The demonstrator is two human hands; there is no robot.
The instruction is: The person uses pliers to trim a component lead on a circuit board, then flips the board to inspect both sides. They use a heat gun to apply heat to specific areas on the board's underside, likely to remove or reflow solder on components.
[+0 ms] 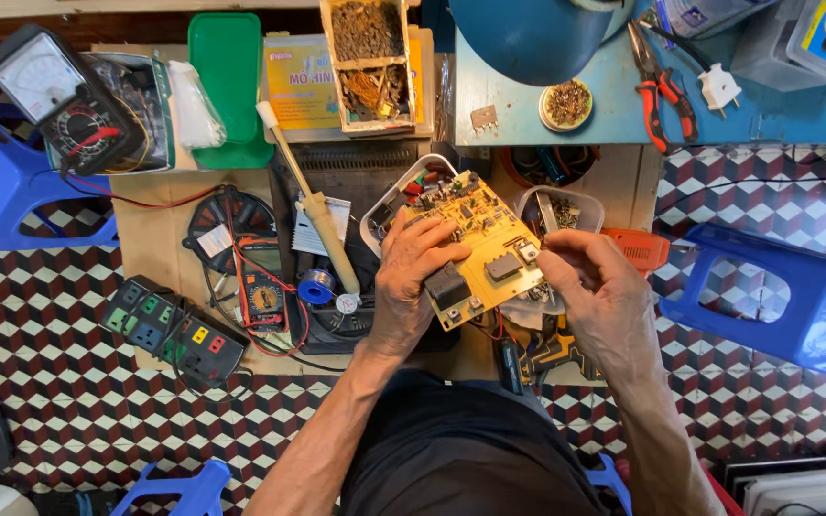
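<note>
Board (478, 244) held above tray (381, 215), left hand (411, 287) clamped on its near edge, right hand (593, 287) pinching the right edge. Risk: trailing wires snag, board slips onto the soldering iron (313, 205) left of it.
</note>
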